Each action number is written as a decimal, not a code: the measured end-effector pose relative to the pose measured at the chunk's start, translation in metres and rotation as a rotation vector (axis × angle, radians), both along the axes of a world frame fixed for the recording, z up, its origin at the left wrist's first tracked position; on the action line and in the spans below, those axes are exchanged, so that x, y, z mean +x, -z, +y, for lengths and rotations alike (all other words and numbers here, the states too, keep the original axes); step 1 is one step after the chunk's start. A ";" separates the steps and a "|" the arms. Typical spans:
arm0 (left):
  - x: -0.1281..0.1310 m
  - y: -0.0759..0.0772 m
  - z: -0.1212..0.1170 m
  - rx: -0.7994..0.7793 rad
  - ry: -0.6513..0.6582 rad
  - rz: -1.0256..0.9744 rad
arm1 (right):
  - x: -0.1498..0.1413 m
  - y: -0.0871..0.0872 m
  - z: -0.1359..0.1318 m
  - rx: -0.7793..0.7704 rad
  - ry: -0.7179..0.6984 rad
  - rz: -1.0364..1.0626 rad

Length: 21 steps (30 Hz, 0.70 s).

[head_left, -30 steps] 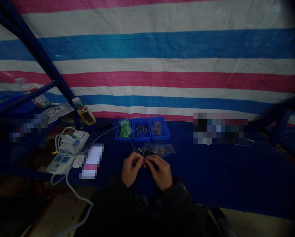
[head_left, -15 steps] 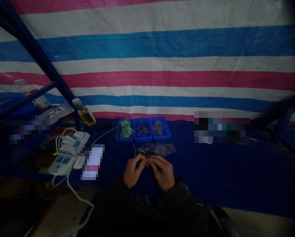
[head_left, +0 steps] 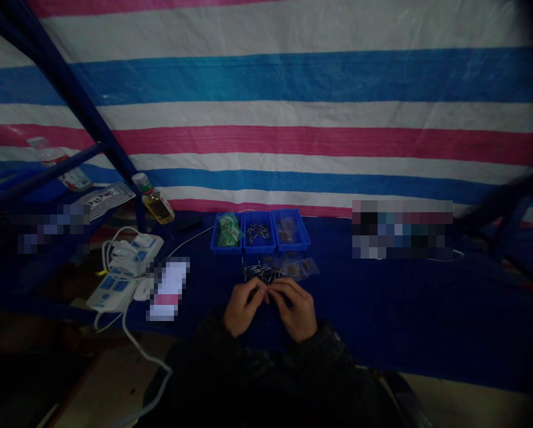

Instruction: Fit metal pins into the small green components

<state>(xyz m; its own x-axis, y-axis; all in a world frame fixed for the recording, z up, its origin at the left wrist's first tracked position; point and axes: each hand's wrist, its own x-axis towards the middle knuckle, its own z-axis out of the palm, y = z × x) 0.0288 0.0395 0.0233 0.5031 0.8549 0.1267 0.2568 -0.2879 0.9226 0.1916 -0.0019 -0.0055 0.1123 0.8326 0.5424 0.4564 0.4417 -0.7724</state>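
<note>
L hand (head_left: 243,310) & R hand (head_left: 296,309) are btwn the trays (head_left: 259,249) & table (head_left: 382,315) front edge, fingertips pinched tog.; can't tell if gripping a small pc. Wide tabletop to R of R hand; L side tighter, w/ white sockets (head_left: 108,292). Trays nr far edge. Ct: 3 blue trays, 2 bottles (head_left: 160,208); loose metal pins (head_left: 254,271), just beyond fingertips, too many to ct, clear plastic (head_left: 308,268) beside.

Three blue rectangular plastic trays (head_left: 260,249) are lined up; right before them, slender black-and-silver metal pins (head_left: 258,270) are strewn, clear flat plastic packaging (head_left: 299,271) laid to their right.
</note>
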 end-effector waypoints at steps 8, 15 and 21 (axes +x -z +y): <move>0.001 0.000 -0.001 0.032 -0.007 0.011 | -0.002 -0.004 0.000 -0.064 -0.001 0.013; 0.001 0.000 0.000 0.013 -0.043 0.014 | -0.001 -0.007 0.002 -0.073 -0.011 0.015; 0.001 -0.003 0.000 -0.008 -0.051 -0.003 | -0.001 -0.005 0.000 -0.076 -0.012 0.020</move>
<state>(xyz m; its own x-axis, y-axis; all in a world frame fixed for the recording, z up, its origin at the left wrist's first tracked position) 0.0296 0.0400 0.0261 0.4586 0.8804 0.1211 0.2686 -0.2672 0.9255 0.1903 -0.0014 -0.0002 0.1121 0.8727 0.4751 0.4359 0.3865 -0.8128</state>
